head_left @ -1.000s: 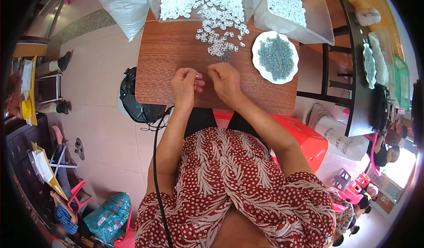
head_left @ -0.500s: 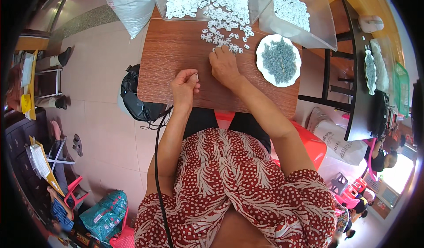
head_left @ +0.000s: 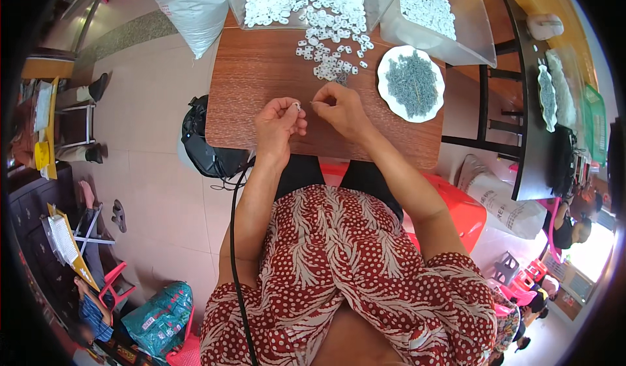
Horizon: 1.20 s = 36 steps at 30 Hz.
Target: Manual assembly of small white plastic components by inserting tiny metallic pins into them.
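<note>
A small white piece [head_left: 297, 106] is pinched between the fingertips of the left hand [head_left: 279, 123], which is closed on it just above the tabletop [head_left: 261, 72]. The right hand [head_left: 340, 108] is held just beside it, its fingers drawn together on what appears to be a thin grey pin [head_left: 315, 103]; the pin is too small for its tip to be made out clearly. The two hands are close together but are not seen to touch. Because both items are tiny and are gripped only at the fingertips, a slip is judged to be the main risk: if the pinch is loosened or the pin is presented at an angle, either item could be dropped onto the tabletop or over its near edge into the lap. A fingertip could also be pricked if the pin is pushed past the white piece. Beyond the hands, loose white pieces [head_left: 329, 56] are scattered toward a clear tray [head_left: 242, 0] heaped with more of them; these could be swept off by a forearm. To the right, a white plate [head_left: 386, 66] of grey pins [head_left: 412, 82] is set near the edge of the tabletop, beside a second clear tray [head_left: 479, 43], and could be knocked during a reach.
</note>
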Tool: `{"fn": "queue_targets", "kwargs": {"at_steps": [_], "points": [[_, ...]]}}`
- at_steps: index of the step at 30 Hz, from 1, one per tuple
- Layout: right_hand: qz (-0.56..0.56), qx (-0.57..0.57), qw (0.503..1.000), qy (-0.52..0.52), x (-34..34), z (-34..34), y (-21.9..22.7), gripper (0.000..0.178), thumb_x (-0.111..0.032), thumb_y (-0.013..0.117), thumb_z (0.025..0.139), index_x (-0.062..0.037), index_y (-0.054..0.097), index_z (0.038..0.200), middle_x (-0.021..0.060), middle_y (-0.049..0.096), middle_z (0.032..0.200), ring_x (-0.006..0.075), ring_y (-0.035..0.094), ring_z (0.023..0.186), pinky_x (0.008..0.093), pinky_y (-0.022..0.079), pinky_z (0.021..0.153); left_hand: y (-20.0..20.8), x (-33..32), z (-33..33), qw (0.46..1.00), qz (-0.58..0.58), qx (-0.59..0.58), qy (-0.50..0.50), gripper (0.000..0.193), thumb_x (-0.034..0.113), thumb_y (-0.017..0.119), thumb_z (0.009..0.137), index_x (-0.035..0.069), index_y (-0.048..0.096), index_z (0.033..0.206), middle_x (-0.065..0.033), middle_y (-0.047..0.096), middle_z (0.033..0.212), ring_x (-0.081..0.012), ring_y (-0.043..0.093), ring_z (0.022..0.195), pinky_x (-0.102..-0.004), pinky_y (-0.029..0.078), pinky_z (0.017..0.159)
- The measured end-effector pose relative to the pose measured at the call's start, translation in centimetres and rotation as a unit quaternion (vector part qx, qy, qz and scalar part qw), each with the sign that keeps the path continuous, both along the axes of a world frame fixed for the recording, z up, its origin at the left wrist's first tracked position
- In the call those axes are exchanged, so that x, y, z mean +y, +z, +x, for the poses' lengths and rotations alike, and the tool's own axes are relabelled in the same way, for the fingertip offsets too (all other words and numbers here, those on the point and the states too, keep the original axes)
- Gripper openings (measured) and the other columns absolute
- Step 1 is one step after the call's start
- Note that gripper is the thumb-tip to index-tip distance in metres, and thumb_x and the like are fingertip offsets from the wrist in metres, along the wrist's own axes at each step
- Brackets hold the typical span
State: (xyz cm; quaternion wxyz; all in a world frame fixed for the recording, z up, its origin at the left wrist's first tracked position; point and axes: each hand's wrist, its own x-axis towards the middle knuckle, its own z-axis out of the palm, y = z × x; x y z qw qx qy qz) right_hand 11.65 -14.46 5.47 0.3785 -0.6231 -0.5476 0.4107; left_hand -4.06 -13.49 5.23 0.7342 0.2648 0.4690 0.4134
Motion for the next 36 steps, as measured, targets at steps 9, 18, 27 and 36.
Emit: {"fn": "queue_targets", "kwargs": {"at_steps": [9, 18, 27, 36], "points": [[-0.021, 0.19, 0.981, -0.032, -2.2, -0.4, 2.4, 0.007, -0.003, 0.063, 0.077, -0.0005, 0.06, 0.082, -0.0005, 0.058, 0.077, 0.0052, 0.052, 0.072, 0.02, 0.043, 0.065, 2.5, -1.0, 0.4, 0.999, 0.022, -0.025, -0.016, 0.016, 0.006, 0.06, 0.084, -0.002, 0.059, 0.097, -0.0074, 0.061, 0.077, -0.0131, 0.058, 0.061, -0.0237, 0.049, 0.054], [-0.003, 0.238, 0.971, 0.006, -2.5, 0.1, 3.0, 0.011, -0.001, 0.063, 0.076, 0.0, 0.06, 0.087, 0.0002, 0.059, 0.079, 0.0056, 0.053, 0.072, 0.0203, 0.044, 0.064, 3.6, -1.6, 0.7, 0.998, 0.054, -0.003, -0.029, 0.009, 0.007, 0.059, 0.085, -0.001, 0.059, 0.089, -0.0053, 0.06, 0.074, -0.0108, 0.055, 0.058, -0.0212, 0.045, 0.048], [-0.024, 0.216, 0.976, -0.008, -2.9, 0.0, 3.7, 0.015, -0.003, 0.065, 0.076, 0.0003, 0.058, 0.089, 0.0016, 0.059, 0.082, 0.0065, 0.053, 0.073, 0.0203, 0.044, 0.064, 3.8, -1.9, 0.5, 0.996, 0.062, 0.015, -0.054, 0.011, 0.009, 0.058, 0.086, -0.001, 0.058, 0.091, -0.005, 0.059, 0.074, -0.0114, 0.055, 0.059, -0.0225, 0.045, 0.051], [-0.012, 0.226, 0.974, -0.012, -2.9, -0.3, 3.6, 0.016, -0.002, 0.066, 0.075, 0.0012, 0.058, 0.089, 0.0024, 0.059, 0.082, 0.0068, 0.054, 0.073, 0.0203, 0.044, 0.063, 3.9, -1.9, 0.4, 0.996, 0.066, 0.031, -0.05, 0.008, 0.006, 0.057, 0.086, -0.001, 0.059, 0.09, -0.005, 0.059, 0.072, -0.0107, 0.054, 0.058, -0.0218, 0.045, 0.049]]}}
